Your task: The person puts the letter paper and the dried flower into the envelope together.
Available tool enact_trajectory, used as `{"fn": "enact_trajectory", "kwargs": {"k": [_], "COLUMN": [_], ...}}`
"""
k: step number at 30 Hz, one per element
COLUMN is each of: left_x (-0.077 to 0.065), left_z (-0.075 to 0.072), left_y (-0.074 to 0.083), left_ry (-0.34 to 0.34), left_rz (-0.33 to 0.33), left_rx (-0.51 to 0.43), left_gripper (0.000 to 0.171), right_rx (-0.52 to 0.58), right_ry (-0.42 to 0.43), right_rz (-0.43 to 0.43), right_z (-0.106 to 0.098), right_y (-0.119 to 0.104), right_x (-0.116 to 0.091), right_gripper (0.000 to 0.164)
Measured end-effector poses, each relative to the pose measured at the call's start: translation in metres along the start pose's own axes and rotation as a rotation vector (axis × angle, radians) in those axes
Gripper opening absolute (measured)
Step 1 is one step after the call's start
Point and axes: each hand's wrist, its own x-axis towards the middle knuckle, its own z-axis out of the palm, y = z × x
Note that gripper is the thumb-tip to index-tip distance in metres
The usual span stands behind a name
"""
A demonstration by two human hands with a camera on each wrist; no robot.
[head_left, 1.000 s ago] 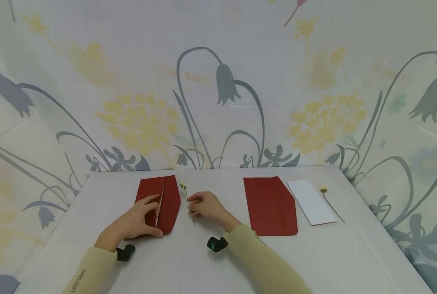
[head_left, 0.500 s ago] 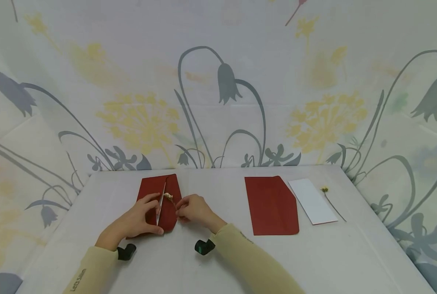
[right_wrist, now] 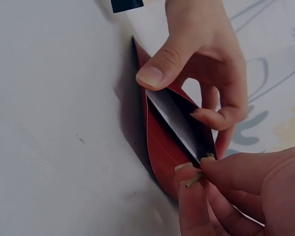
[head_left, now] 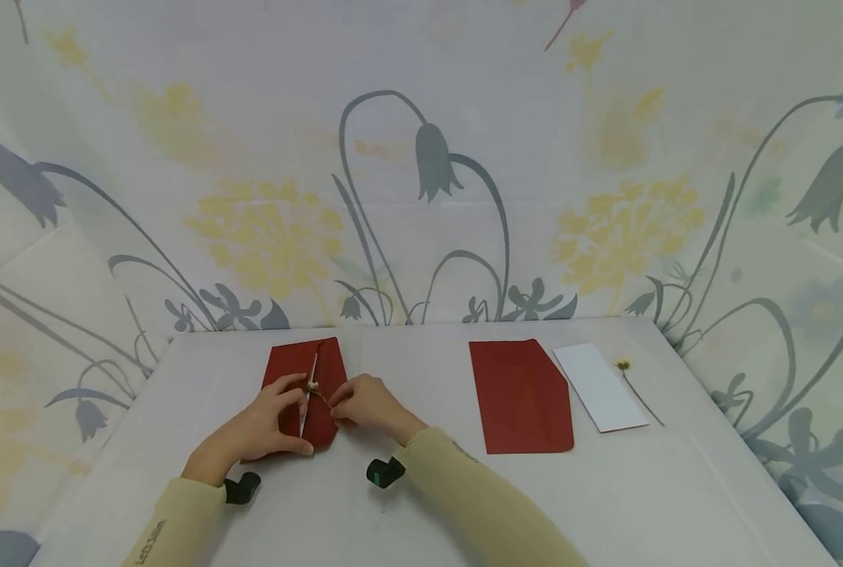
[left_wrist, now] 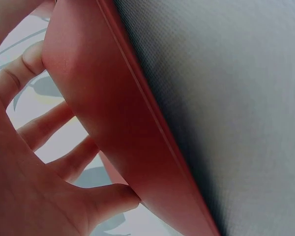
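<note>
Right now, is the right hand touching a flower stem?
Touching: the right wrist view shows the right hand pinching one flower stem, its end poking out.

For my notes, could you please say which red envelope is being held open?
The left envelope, held gaping by the left hand; the right envelope lies flat beside a white card.

Dim diffuse light; wrist views darker; soft shadow [right_wrist: 132, 125] beside envelope [right_wrist: 162, 147].
</note>
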Motion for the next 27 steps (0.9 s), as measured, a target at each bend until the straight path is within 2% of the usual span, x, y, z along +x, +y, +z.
{"fn": "enact_trajectory", "kwargs": {"k": [5,11,17,23,27], "left_x": [-0.001,-0.001,-0.001,-0.001,-0.002], "left_z": [0.0,0.001,0.001,0.0,0.0], "left_y": [-0.001,0.0,0.001,0.004,0.005], "left_ry": [0.005,0.009,0.017,0.004,0.001], "left_rz": [-0.005,0.004,0.011,0.003,-0.009], "left_rx": [0.004,-0.007,-0.008,-0.007,-0.001], "left_gripper": [0.047,0.046,0.046,0.045,0.045], "right_rx": [0.011,0.036,0.12,0.203,0.212], "right_ry": [0.049,0.148,0.251,0.337,0.368], "right_rz": [0.011,0.045,0.054,0.098,0.091], "right_z": [0.008,0.021,0.033,0.043,0.048], "right_y": [-0.002,-0.002,-0.007,-0.008,-0.008], "right_x": [0.01,0.018,0.024,0.029,0.031], "right_gripper": [0.009,0.006,0.005,0.004,0.005]}}
